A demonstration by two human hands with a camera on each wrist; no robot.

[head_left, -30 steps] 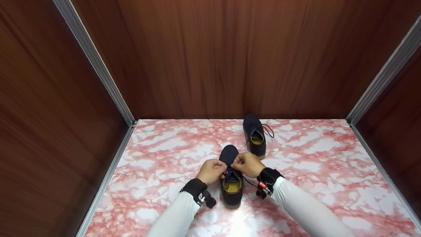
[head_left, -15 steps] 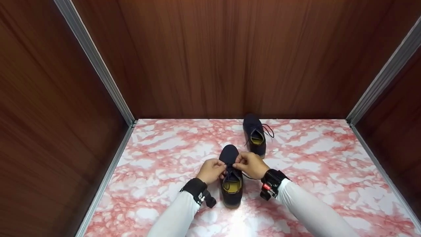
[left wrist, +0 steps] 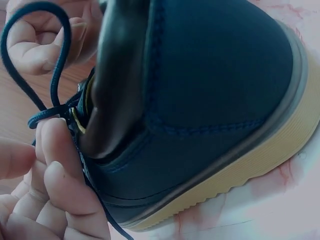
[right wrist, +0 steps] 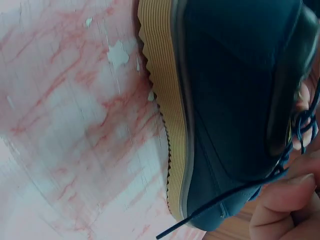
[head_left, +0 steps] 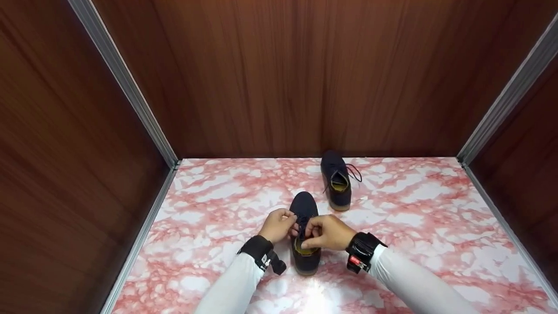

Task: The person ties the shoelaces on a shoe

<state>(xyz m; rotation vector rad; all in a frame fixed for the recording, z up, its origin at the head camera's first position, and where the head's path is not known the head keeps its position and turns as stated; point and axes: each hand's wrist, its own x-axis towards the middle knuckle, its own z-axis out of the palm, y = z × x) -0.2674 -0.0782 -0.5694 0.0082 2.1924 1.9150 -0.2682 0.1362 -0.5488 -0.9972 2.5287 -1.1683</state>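
A dark navy lace-up shoe (head_left: 304, 203) with a yellow inside stands on the floor, toe pointing away from me. My left hand (head_left: 275, 226) pinches its shoelace (left wrist: 45, 114) at the knot, on the left of the tongue. A lace loop (left wrist: 67, 45) stands up above that knot in the left wrist view. My right hand (head_left: 333, 233) is over the shoe's opening, thumb and forefinger apart, its fingertips close to the loop. In the right wrist view a loose lace end (right wrist: 215, 201) hangs along the shoe's side.
A second matching shoe (head_left: 341, 195) stands farther back to the right, its laces loose, toe near the back wooden wall (head_left: 261, 87). Wood panels with metal corner strips (head_left: 139, 96) enclose the pink marbled floor (head_left: 409, 218) on the left, back and right.
My right hand has drawn the lace rightward, then let it go and come back toward me over the shoe's opening, thumb and finger parting. My left hand has stayed at the knot.
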